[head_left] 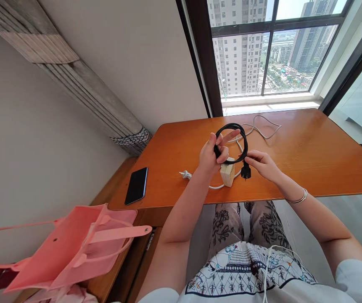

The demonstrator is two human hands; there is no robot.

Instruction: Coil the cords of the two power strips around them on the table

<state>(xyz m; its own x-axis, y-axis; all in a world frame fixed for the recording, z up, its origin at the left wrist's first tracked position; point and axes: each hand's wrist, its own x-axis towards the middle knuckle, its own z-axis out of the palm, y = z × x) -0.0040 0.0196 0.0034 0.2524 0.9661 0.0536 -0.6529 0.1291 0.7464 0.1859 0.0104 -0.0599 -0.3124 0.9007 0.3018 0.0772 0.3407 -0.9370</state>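
The wooden table (319, 155) lies below both hands and spreads to either side of them, its right end cut off in my view; beyond the hands and to their right stands a dark-framed window (271, 30). Left of the left hand and nearer the wearer I see a pink bag (51, 244), its straps partly out of frame. Just beyond the hands, a thin white cord (273, 132) lies in loose bends; I cannot tell where it ends behind the coil. The black cable (245, 146), wound in several turns into a smooth, rounded ring, is held above the table between the hands. The left hand (214, 151) is curled around the ring's left side, two fingers extended across its opening; the right hand (261, 164) is narrowed, thumb and fingertips pinching the ring's lower right. Well to the left of the left hand lies a phone (136, 186), screen dark. Just below the ring, a pale block (228, 176) is partly covered by it, and any marking there is too small for me to read. A white plug (186, 174) lies beside the left forearm. Beside the right fingertips hangs the black plug (245, 171), its prongs hard to make out.
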